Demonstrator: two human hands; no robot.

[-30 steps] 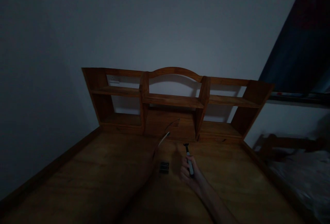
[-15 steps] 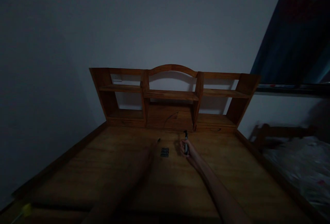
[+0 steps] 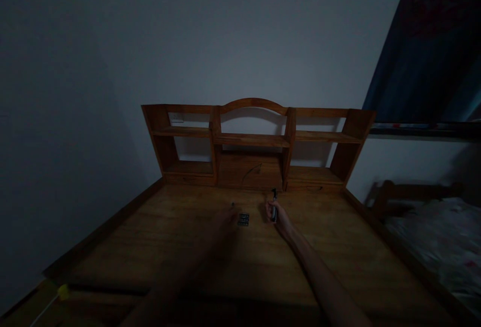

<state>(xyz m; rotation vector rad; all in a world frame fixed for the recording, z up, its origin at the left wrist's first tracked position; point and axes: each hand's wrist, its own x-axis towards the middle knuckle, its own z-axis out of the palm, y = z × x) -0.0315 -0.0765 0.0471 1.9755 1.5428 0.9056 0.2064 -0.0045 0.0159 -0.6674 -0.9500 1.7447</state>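
Note:
My right hand point(image 3: 273, 213) is closed around a slim grey tool with a black, sideways-pointing head point(image 3: 274, 194); it is held upright above the desk, and the dim light hides its exact kind. To its left lies a small block of dark pieces set in rows point(image 3: 243, 219), with pale marks on them. My left hand point(image 3: 226, 215) is just left of these pieces, dark and smeared, so its fingers do not show clearly. A tiny dark object point(image 3: 232, 204) is by its fingertips; whether the hand touches it is unclear.
A wooden desk point(image 3: 169, 231) carries a shelf unit point(image 3: 251, 140) along its back edge, against a pale wall. A thin dark cord point(image 3: 251, 169) shows at the middle panel. Something yellow point(image 3: 63, 292) is at the lower left. Plastic-looking bundles point(image 3: 439, 241) lie at the right.
The view has shifted slightly. My left hand has come closer to the dark pieces. My right hand still grips the grey tool in about the same place.

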